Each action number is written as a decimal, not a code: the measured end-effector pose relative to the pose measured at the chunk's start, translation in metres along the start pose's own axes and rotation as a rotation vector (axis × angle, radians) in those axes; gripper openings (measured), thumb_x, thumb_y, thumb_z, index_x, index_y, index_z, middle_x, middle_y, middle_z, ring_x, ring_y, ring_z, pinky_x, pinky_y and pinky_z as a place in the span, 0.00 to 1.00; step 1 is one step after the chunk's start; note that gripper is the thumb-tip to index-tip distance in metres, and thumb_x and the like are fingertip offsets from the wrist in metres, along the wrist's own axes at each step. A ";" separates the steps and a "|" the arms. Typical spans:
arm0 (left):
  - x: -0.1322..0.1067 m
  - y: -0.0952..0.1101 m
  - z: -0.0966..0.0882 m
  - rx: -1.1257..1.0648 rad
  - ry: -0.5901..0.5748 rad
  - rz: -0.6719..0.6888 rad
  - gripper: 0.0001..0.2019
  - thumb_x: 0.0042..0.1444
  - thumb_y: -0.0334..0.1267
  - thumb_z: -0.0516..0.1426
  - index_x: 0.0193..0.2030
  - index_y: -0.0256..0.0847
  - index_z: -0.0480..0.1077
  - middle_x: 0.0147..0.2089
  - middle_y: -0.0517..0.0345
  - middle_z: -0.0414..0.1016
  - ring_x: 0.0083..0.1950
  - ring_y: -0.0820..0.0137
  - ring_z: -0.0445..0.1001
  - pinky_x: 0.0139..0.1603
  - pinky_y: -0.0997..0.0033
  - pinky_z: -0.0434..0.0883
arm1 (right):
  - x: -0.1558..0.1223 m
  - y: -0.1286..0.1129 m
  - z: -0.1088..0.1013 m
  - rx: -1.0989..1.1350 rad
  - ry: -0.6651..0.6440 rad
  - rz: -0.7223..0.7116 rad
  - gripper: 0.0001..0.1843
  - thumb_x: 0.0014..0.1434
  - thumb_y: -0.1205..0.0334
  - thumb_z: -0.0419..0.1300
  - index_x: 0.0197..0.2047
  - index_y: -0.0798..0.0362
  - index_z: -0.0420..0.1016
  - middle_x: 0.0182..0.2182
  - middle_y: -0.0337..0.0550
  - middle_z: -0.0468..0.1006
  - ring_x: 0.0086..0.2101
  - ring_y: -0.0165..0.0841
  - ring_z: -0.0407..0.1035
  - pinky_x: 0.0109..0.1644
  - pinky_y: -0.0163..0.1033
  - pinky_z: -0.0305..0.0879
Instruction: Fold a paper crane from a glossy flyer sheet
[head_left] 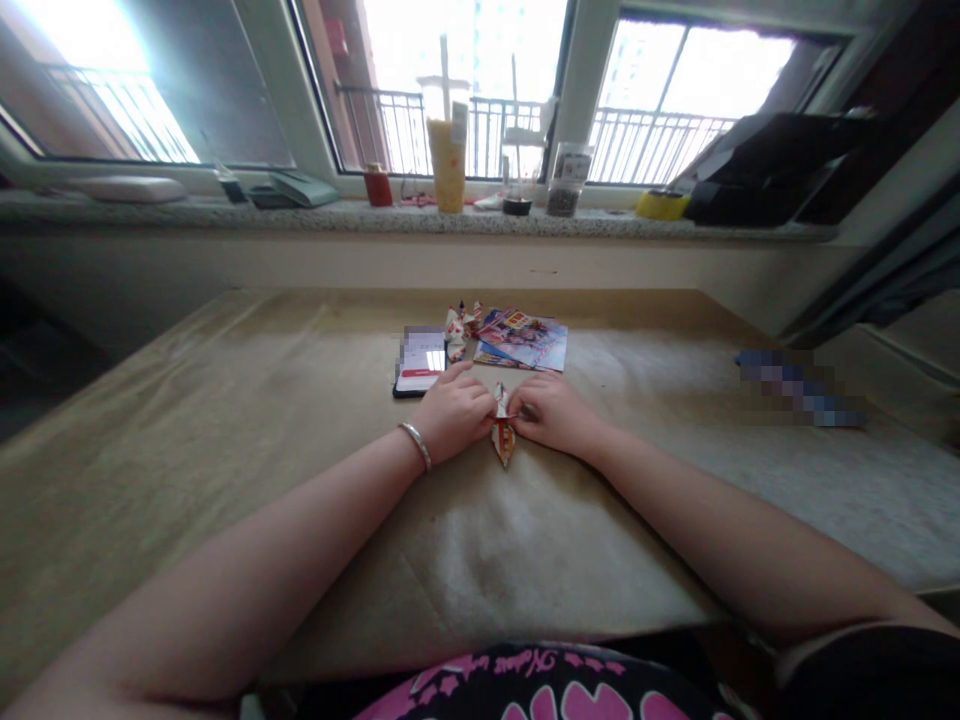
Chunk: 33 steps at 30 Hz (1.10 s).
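Note:
A small folded paper piece (503, 432), printed in red, white and orange, lies on the tan covered table (225, 420) between my two hands. My left hand (453, 412), with a silver bracelet at the wrist, is closed and pinches the paper's left side. On the right side my right hand (553, 412) is closed on the same paper. Both hands rest on the table top. Most of the fingertips are hidden under the knuckles.
A phone (420, 362) lies just behind my left hand. Beside it sit a finished folded paper figure (459, 328) and a stack of colourful printed sheets (523, 340). The windowsill (225, 215) holds a tall yellow drink cup (448, 150), a red can, jars and a black bag.

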<state>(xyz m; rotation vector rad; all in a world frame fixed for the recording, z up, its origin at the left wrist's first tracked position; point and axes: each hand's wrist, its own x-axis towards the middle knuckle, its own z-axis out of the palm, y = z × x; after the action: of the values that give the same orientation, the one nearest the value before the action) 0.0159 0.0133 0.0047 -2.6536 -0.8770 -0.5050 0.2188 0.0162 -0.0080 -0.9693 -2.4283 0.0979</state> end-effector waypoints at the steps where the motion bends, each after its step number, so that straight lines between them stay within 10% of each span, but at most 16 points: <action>1: 0.000 0.001 0.000 0.008 0.004 0.001 0.09 0.56 0.36 0.51 0.30 0.40 0.72 0.31 0.58 0.75 0.37 0.68 0.71 0.62 0.58 0.57 | 0.000 0.000 0.000 -0.016 0.000 -0.012 0.01 0.50 0.65 0.61 0.28 0.52 0.74 0.30 0.42 0.77 0.36 0.35 0.69 0.46 0.40 0.60; 33: 0.008 0.001 0.011 -0.260 -0.151 -0.471 0.09 0.54 0.42 0.58 0.29 0.39 0.73 0.32 0.55 0.77 0.38 0.64 0.74 0.44 0.65 0.67 | 0.007 0.008 0.010 0.195 0.015 0.260 0.08 0.50 0.67 0.59 0.21 0.55 0.68 0.23 0.38 0.72 0.26 0.27 0.63 0.32 0.32 0.55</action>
<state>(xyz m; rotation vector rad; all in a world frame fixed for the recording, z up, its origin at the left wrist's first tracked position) 0.0253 0.0207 -0.0023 -2.7344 -1.5997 -0.5616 0.2145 0.0276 -0.0151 -1.1825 -2.2185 0.4097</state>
